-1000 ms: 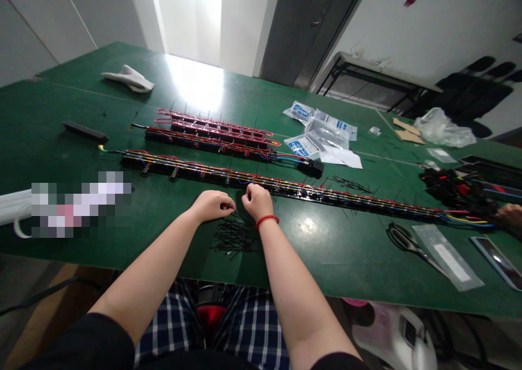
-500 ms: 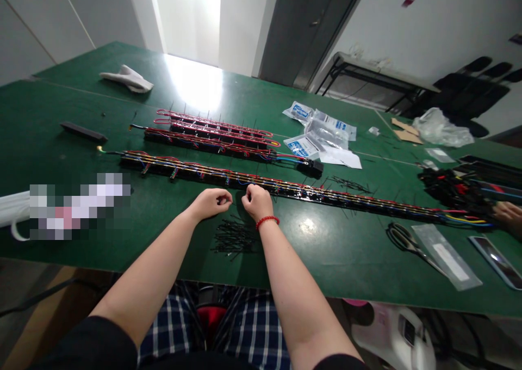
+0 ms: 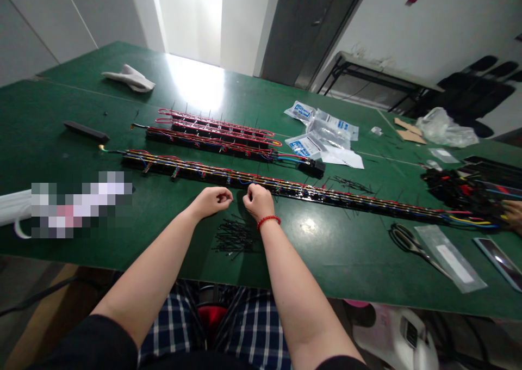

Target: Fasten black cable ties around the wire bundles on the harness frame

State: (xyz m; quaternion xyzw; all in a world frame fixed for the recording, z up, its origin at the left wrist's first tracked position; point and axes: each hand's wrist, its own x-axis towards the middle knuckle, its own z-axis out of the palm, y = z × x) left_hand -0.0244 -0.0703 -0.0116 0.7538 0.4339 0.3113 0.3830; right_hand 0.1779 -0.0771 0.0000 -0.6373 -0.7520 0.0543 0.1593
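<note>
A long black bar with red, yellow and blue wires (image 3: 196, 170) lies across the green table (image 3: 163, 256). Just in front of it, my left hand (image 3: 212, 202) is closed in a pinch, and anything between its fingertips is too small to make out. Close to its right, my right hand (image 3: 259, 200), with a red bead bracelet at the wrist, is also closed beside the bar; its fingertips hide what they hold, if anything. A pile of thin black ties (image 3: 234, 235) lies below the hands. Behind the long bar are shorter bars with red wires (image 3: 216, 136).
Scissors (image 3: 411, 245), a clear bag (image 3: 451, 258) and a phone (image 3: 498, 262) lie at the right. Another person's hand (image 3: 513, 215) touches the wire bundle there. Plastic packets (image 3: 326, 130) lie behind, a white cloth (image 3: 129, 79) at the back left.
The view has shifted slightly. My hands stay nearly in place, with my left fingers shifted a little. The other person's hand at the right edge has moved slightly.
</note>
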